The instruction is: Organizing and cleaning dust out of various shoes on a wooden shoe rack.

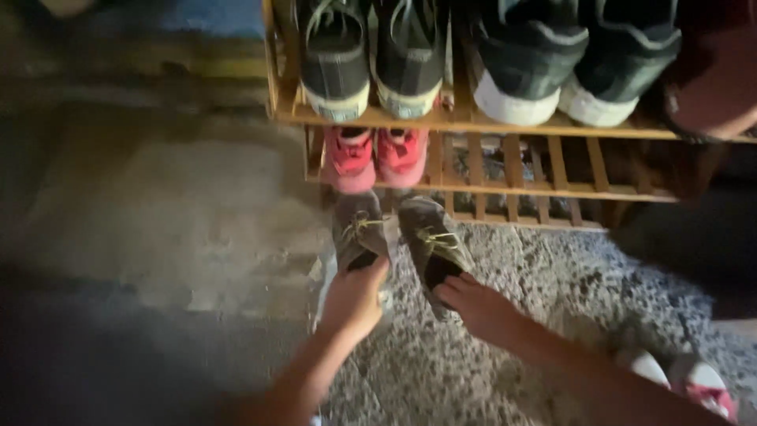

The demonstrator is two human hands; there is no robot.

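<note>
My left hand [352, 300] grips the heel of a grey lace-up shoe [357, 229], toe pointing at the wooden shoe rack [505, 189]. My right hand [479, 306] holds the heel of the matching grey shoe [430, 237] beside it. Both shoes are just in front of the rack's lowest shelf. A pair of small pink shoes [374, 156] sits on the middle shelf right above them. On the top shelf stand a pair of black sneakers with white toe caps [371, 59] and a second dark pair with white soles [568, 63].
The floor [512, 331] is speckled grey stone with a worn concrete patch [181, 213] to the left. A foot in a white and pink sandal [702, 383] shows at the lower right. A dark shape fills the right edge by the rack.
</note>
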